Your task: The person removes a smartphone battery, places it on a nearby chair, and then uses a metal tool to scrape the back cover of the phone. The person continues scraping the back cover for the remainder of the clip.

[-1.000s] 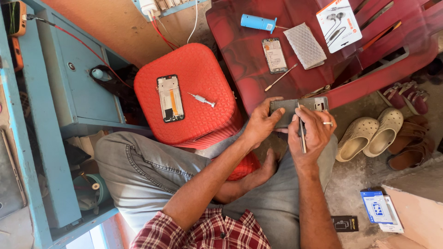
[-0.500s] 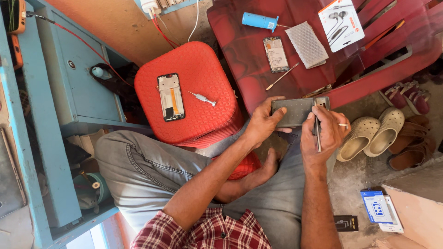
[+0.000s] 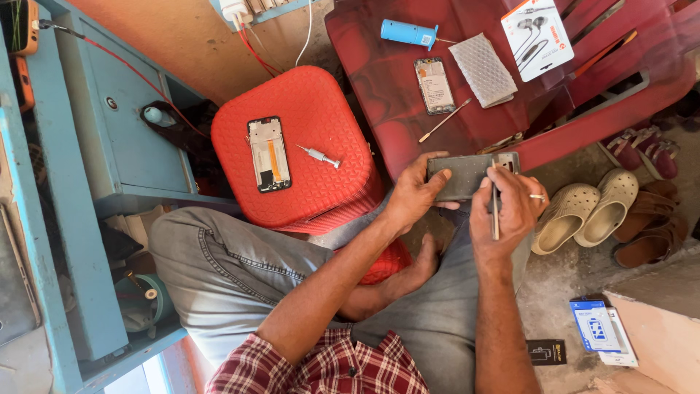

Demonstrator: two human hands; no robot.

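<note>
— Where's the phone and how does it lie?

— The grey phone (image 3: 467, 176) is held up over the person's lap, in front of the dark red plastic chair (image 3: 379, 80). Its long axis runs left to right across the view, nearly level, with the camera end toward the right.

— What are the hands doing?

— The left hand (image 3: 412, 197) is closed on the phone's left end, thumb on top. The right hand (image 3: 510, 211) pinches a thin metal tool (image 3: 495, 208), which stands about upright in the view, its tip at the phone's right end.

— And nearby?

— A bare phone frame (image 3: 268, 154) lies lengthwise up-and-down on the red stool (image 3: 321, 190), a small screwdriver (image 3: 319, 155) just beside it. Another phone (image 3: 434, 85) and a blue tube (image 3: 408, 32) rest on the chair
</note>
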